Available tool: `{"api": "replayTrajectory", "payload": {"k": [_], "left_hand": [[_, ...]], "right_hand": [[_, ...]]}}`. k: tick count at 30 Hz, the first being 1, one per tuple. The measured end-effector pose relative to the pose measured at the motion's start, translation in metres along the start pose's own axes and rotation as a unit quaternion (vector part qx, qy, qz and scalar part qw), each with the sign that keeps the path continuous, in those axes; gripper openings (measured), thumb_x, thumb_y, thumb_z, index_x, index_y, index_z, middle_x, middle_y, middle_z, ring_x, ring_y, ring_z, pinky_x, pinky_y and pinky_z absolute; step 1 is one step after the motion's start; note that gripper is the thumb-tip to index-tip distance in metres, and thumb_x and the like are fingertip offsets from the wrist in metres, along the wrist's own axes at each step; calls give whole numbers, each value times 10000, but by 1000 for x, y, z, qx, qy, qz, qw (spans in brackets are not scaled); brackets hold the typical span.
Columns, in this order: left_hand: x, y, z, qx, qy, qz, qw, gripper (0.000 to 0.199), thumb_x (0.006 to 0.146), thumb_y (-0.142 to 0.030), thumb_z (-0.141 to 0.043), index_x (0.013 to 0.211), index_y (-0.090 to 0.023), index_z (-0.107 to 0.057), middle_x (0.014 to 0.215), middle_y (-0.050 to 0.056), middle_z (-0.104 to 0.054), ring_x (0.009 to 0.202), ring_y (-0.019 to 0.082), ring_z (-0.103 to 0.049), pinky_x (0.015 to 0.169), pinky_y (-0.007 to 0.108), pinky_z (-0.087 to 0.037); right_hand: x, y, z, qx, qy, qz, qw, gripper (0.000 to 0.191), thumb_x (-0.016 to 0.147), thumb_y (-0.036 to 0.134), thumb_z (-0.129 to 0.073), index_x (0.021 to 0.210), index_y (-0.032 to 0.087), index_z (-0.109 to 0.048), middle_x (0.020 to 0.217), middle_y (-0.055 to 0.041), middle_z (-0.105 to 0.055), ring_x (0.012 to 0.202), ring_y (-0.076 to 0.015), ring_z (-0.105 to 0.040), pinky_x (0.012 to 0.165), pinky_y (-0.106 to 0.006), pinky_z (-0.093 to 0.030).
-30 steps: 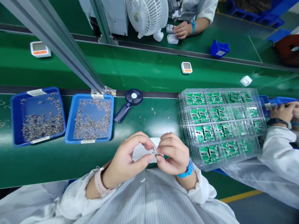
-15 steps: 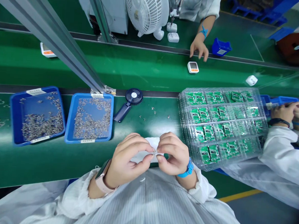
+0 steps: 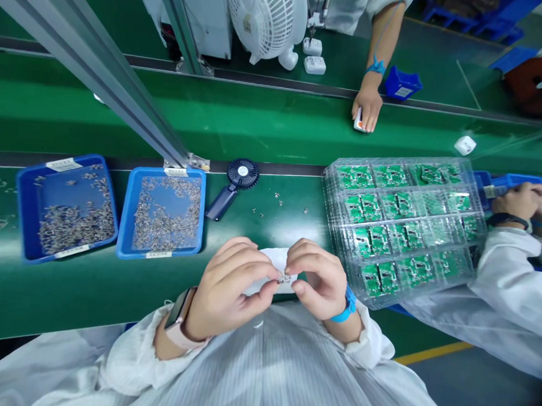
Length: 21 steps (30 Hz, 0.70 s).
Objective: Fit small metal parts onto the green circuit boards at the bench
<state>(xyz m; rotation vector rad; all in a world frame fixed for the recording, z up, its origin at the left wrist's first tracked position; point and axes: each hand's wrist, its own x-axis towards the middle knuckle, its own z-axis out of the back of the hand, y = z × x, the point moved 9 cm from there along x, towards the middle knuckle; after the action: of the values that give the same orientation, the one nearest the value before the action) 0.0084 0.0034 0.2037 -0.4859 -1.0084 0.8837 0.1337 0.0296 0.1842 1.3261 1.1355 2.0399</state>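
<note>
Near the bench's front edge, my left hand pinches a small silvery metal part between thumb and fingertips. Facing it, my right hand has its index fingertip by the part's upper right, while its thumb stands apart from the finger. Whether the right fingertip touches the part is too small to tell. Behind the part and fingertips lies a white sheet or pad, partly covered by both hands. To the left, two blue trays hold many small metal parts.
A dark handheld fan lies beyond my hands, with several loose metal bits to its right. Stacked clear trays of green circuit boards stand at right. A metal post slants over the left side. Other people's hands are across and at right.
My right thumb has moved away from the metal part, opening a gap between the hands. Across the bench, a person's hand has come down on the white device on the green belt.
</note>
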Motion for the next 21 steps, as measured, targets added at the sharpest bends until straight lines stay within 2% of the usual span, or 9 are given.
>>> {"api": "replayTrajectory", "payload": {"k": [3, 6, 11, 15, 21], "left_hand": [[-1, -1, -2, 24, 16, -3, 1000, 178, 816, -94, -637, 930, -225, -595, 813, -13, -710, 746, 138, -645, 832, 356, -511], [-4, -2, -3, 48, 28, -6, 998, 188, 805, -92, -650, 925, -225, -592, 816, -15, -712, 755, 144, -651, 865, 371, -502], [-2, -5, -4, 51, 40, -4, 998, 172, 815, -99, -633, 918, -232, -596, 813, -27, -707, 753, 137, -652, 878, 360, -500], [-2, 5, -2, 38, 28, 16, 999, 161, 811, -101, -638, 910, -225, -606, 810, -18, -699, 759, 143, -640, 854, 351, -501], [-31, 64, 19, 69, -21, 150, 986, 94, 828, -121, -609, 884, -196, -620, 841, 27, -673, 825, 170, -635, 774, 312, -496]], "right_hand": [[4, 8, 2, -55, 24, 16, 998, 98, 870, 187, -561, 943, 192, -625, 754, -39, -629, 698, -164, -595, 647, -337, -530], [6, 17, 0, -124, 80, 45, 988, 149, 844, 109, -562, 963, 180, -618, 778, -50, -643, 718, -164, -593, 659, -332, -528], [2, 18, -4, -164, 153, 36, 974, 163, 875, 132, -555, 1017, 180, -616, 824, -53, -662, 742, -165, -607, 673, -327, -524], [-2, 5, 1, -163, 120, -13, 979, 147, 875, 160, -590, 1015, 191, -618, 845, -50, -666, 771, -174, -605, 695, -340, -519], [-23, -27, 18, -211, 54, -98, 971, 135, 885, 114, -566, 983, 190, -619, 858, -49, -653, 806, -175, -604, 714, -335, -508]]}}
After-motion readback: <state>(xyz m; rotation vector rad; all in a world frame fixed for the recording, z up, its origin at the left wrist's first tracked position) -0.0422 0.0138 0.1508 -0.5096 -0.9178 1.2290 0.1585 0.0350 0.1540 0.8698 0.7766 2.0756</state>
